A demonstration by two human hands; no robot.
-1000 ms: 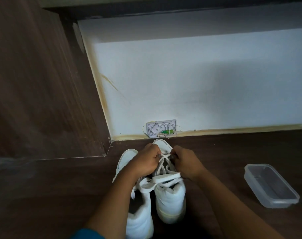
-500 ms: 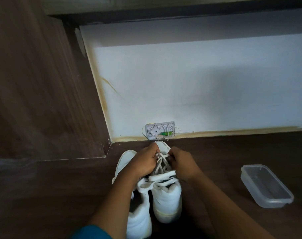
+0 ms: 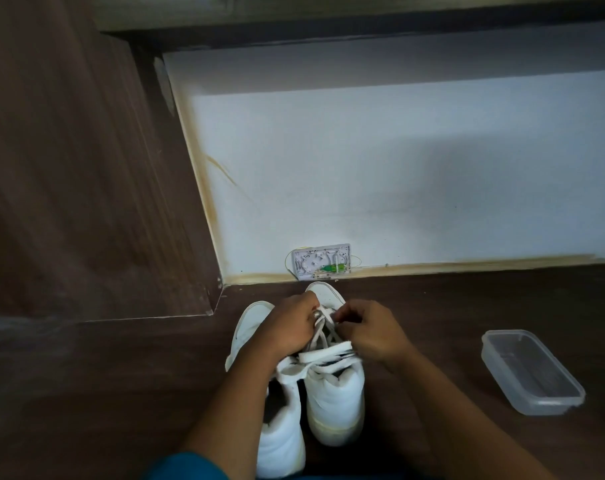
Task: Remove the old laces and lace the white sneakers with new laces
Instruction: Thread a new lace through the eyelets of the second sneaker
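Two white high-top sneakers stand side by side on the dark wooden floor, toes pointing at the wall. The right sneaker [image 3: 335, 396] has a white lace [image 3: 323, 332] criss-crossed over its tongue and an ankle strap across it. My left hand [image 3: 287, 327] is curled at the lace near the toe end and pinches it. My right hand [image 3: 370, 332] pinches the same lace from the other side. The left sneaker [image 3: 280, 441] is partly hidden under my left forearm.
A clear plastic container [image 3: 531, 370] lies empty on the floor to the right. An uncovered wall socket [image 3: 322, 261] sits low on the white wall just beyond the toes. A dark wooden cabinet side [image 3: 86, 168] rises at the left.
My hands have shifted slightly along the lace at the toe end of the right sneaker, and the right hand's fingers have spread a little. The view has tilted slightly.
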